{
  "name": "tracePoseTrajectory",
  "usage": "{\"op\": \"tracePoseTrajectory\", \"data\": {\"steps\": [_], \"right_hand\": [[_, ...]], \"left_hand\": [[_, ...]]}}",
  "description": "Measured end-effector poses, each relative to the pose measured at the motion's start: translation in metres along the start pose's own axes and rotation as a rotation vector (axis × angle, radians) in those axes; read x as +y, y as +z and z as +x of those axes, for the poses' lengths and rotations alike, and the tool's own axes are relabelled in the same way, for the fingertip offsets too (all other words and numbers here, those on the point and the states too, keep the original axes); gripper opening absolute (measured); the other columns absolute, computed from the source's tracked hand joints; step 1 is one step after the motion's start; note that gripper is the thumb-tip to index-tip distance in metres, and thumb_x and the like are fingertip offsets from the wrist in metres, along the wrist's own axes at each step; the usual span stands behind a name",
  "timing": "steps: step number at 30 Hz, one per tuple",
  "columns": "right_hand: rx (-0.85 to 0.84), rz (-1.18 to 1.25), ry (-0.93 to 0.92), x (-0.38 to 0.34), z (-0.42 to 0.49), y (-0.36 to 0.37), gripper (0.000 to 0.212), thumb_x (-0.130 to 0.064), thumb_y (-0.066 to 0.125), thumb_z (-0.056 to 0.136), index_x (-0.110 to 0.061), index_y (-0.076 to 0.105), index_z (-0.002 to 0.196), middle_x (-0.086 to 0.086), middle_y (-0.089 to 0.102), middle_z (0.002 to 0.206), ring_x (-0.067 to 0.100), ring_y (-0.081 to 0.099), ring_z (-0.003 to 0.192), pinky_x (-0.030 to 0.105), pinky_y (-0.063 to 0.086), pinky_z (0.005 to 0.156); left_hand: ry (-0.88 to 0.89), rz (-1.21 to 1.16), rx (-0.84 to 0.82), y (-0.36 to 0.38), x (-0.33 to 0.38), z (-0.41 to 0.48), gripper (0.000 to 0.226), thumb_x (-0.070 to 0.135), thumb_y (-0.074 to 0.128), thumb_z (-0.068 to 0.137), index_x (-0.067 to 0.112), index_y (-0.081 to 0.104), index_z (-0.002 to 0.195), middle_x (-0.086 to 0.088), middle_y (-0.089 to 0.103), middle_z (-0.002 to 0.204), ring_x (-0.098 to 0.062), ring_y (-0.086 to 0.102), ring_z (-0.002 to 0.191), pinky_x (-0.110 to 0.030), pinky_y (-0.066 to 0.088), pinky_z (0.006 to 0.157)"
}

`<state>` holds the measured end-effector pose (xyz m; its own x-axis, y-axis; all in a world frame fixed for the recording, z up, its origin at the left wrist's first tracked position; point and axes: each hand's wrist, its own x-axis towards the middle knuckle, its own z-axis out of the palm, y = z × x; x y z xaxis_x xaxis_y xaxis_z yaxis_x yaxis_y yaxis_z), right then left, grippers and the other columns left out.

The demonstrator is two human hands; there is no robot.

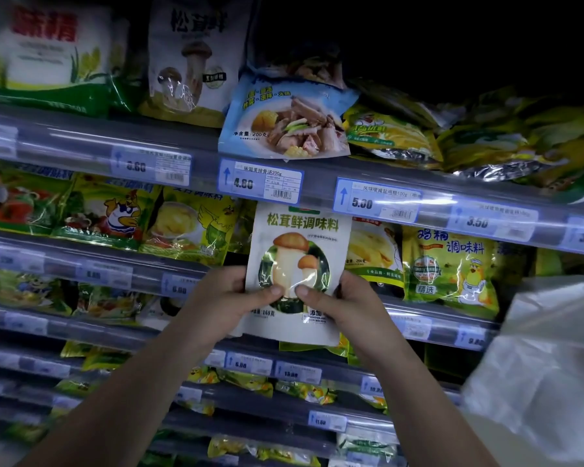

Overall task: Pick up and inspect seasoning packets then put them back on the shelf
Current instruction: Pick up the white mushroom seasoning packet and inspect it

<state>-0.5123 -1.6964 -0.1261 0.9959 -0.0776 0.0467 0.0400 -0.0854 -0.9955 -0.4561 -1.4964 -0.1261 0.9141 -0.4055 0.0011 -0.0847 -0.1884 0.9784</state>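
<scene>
A white mushroom seasoning packet point(300, 244) with green lettering is held upright in front of the shelves, its printed face toward me. My left hand point(228, 296) grips its lower left edge, thumb across the front. My right hand point(343, 303) grips the lower right edge the same way, and both thumbs nearly meet at the packet's middle. The packet's top edge reaches up to the shelf rail point(317, 193) with the price tags.
Several shelves of seasoning packets fill the view. A blue packet point(287, 119) hangs over the upper rail just above my hands. Yellow chicken-seasoning packets point(449, 264) stand to the right. A translucent plastic bag point(547, 365) is at the right edge.
</scene>
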Motion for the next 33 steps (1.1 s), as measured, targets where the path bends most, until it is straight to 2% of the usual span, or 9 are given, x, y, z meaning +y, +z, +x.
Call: {"op": "tracePoseTrajectory", "data": {"steps": [4, 9, 11, 13, 17, 21, 24, 29, 33], "right_hand": [[0.047, -0.010, -0.016, -0.004, 0.010, 0.007, 0.032, -0.002, 0.082, 0.080, -0.006, 0.068, 0.109, -0.007, 0.080, 0.085, 0.004, 0.073, 0.075, 0.015, 0.052, 0.060], [0.233, -0.152, -0.056, -0.009, 0.029, 0.018, 0.033, -0.010, 0.087, 0.077, -0.018, 0.054, 0.075, -0.014, 0.055, 0.047, -0.006, 0.048, 0.041, 0.008, 0.034, 0.043], [0.329, -0.258, -0.083, -0.009, 0.038, 0.022, 0.045, -0.025, 0.090, 0.073, -0.017, 0.047, 0.074, -0.008, 0.047, 0.057, 0.001, 0.043, 0.044, 0.014, 0.032, 0.043], [0.384, -0.342, -0.096, -0.008, 0.047, 0.024, 0.049, -0.034, 0.091, 0.070, -0.013, 0.048, 0.080, -0.004, 0.047, 0.064, 0.007, 0.044, 0.051, 0.017, 0.031, 0.046], [0.402, -0.355, -0.148, -0.010, 0.064, 0.027, 0.046, -0.031, 0.089, 0.074, -0.013, 0.049, 0.087, -0.010, 0.048, 0.064, 0.002, 0.045, 0.053, 0.013, 0.034, 0.045], [0.389, -0.409, -0.122, -0.009, 0.078, 0.033, 0.047, -0.033, 0.087, 0.076, -0.008, 0.049, 0.090, -0.002, 0.052, 0.070, 0.012, 0.050, 0.059, 0.022, 0.037, 0.051], [0.368, -0.453, -0.113, -0.007, 0.076, 0.035, 0.048, -0.034, 0.085, 0.078, -0.005, 0.054, 0.099, 0.006, 0.061, 0.080, 0.020, 0.057, 0.068, 0.034, 0.046, 0.059], [0.350, -0.561, -0.087, -0.010, 0.066, 0.031, 0.040, -0.026, 0.085, 0.079, -0.011, 0.050, 0.092, -0.004, 0.053, 0.073, 0.007, 0.050, 0.062, 0.015, 0.032, 0.050], [0.328, -0.613, -0.112, -0.014, 0.042, 0.027, 0.036, -0.018, 0.080, 0.084, -0.015, 0.054, 0.108, 0.002, 0.066, 0.093, 0.017, 0.060, 0.079, 0.028, 0.053, 0.064]], "left_hand": [[0.098, 0.131, 0.173, -0.002, 0.008, 0.011, 0.024, 0.037, 0.080, 0.079, 0.017, 0.077, 0.092, -0.008, 0.079, 0.083, -0.030, 0.074, 0.081, -0.056, 0.056, 0.079], [0.112, 0.215, 0.282, 0.000, 0.010, 0.029, 0.025, 0.041, 0.075, 0.083, 0.019, 0.071, 0.093, -0.006, 0.076, 0.088, -0.025, 0.071, 0.085, -0.053, 0.057, 0.081], [0.109, 0.188, 0.276, -0.001, 0.011, 0.036, 0.010, 0.029, 0.075, 0.086, 0.030, 0.066, 0.092, 0.003, 0.072, 0.090, -0.014, 0.067, 0.088, -0.041, 0.056, 0.082], [0.115, 0.159, 0.252, -0.003, 0.016, 0.040, 0.027, 0.020, 0.078, 0.084, 0.038, 0.061, 0.097, 0.012, 0.070, 0.096, -0.009, 0.067, 0.092, -0.034, 0.056, 0.082], [0.157, 0.207, 0.267, -0.010, 0.013, 0.053, 0.047, 0.020, 0.080, 0.081, 0.025, 0.061, 0.123, 0.004, 0.071, 0.111, -0.017, 0.068, 0.101, -0.045, 0.057, 0.090], [0.150, 0.283, 0.344, -0.011, 0.009, 0.062, 0.069, 0.023, 0.081, 0.082, 0.016, 0.048, 0.142, 0.003, 0.065, 0.126, -0.018, 0.062, 0.109, -0.035, 0.052, 0.088], [0.170, 0.367, 0.367, -0.010, -0.001, 0.062, 0.070, 0.029, 0.079, 0.082, 0.017, 0.046, 0.142, 0.004, 0.065, 0.126, -0.017, 0.063, 0.111, -0.032, 0.052, 0.086], [0.233, 0.510, 0.441, -0.002, -0.007, 0.052, 0.073, 0.032, 0.076, 0.084, 0.018, 0.043, 0.147, -0.007, 0.059, 0.139, -0.029, 0.057, 0.125, -0.044, 0.050, 0.101], [0.343, 0.651, 0.492, 0.008, -0.010, 0.039, 0.065, 0.017, 0.076, 0.086, 0.011, 0.048, 0.144, -0.013, 0.049, 0.145, -0.033, 0.050, 0.131, -0.040, 0.045, 0.102]]}}
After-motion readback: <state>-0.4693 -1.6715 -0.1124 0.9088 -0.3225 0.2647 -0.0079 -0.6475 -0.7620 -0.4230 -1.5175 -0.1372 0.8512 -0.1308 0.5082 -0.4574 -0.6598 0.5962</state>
